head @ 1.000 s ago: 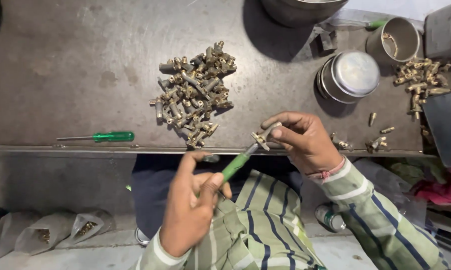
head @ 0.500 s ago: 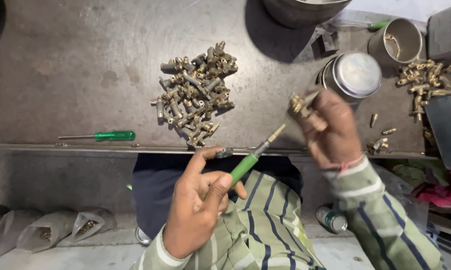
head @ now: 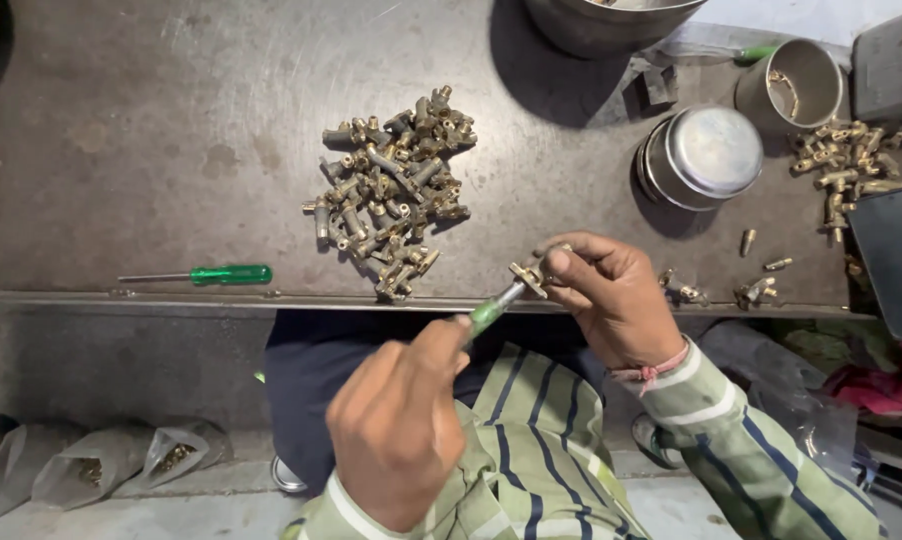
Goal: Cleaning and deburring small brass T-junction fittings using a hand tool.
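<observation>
On the left of the worktop (head: 121, 150) a spare green screwdriver (head: 196, 275) lies just inside the front edge, well apart from the work; the heap of brass fittings (head: 389, 190) sits mid-surface. The left hand (head: 396, 425) is closed round a green-handled screwdriver (head: 489, 314), its tip meeting the small brass fitting (head: 527, 278) pinched in the fingers of the right hand (head: 611, 300), just over the worktop's lip. Judged from this, the driver wants to stay in line with the fitting, the pinch firm, so the tip does not slip toward the fingers; open room lies between heap and steel bowl (head: 706, 155); farther right, loose pieces (head: 761, 290) crowd the edge and could be knocked off.
</observation>
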